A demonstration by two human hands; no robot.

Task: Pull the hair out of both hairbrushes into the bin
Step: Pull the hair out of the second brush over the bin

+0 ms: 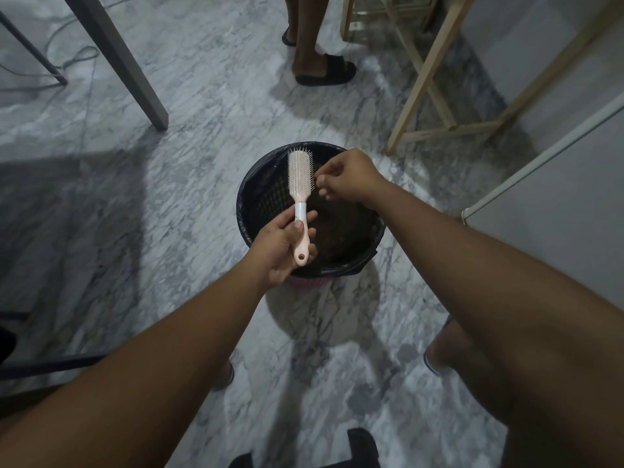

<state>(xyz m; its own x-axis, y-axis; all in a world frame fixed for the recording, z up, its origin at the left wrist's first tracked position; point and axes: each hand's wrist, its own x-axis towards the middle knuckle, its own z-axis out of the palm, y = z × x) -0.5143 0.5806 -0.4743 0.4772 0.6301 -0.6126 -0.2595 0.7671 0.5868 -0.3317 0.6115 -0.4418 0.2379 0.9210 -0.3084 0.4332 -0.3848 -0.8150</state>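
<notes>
Over the black-lined bin [250, 197], the left hand [280, 246] grips the pink paddle hairbrush [300, 184] by its handle, head tilted up and away with the bristles facing right. The right hand [347, 177] sits just beside the bristles with thumb and forefinger pinched narrow; whether a strand lies between them is too fine to tell. To do this step well, the brush should stay above the bin's mouth, and the pinch should take hair near the bristle roots and draw it along the pins, not across them, so it comes away in one tuft and drops inside. A dark mass lies in the bin's bottom, probably hair. No second brush is in view.

The floor [135, 197] is grey-veined marble. A grey table leg [135, 76] stands at left, a pale wooden frame [429, 69] at right, and another person's sandalled foot [324, 70] lies beyond the bin.
</notes>
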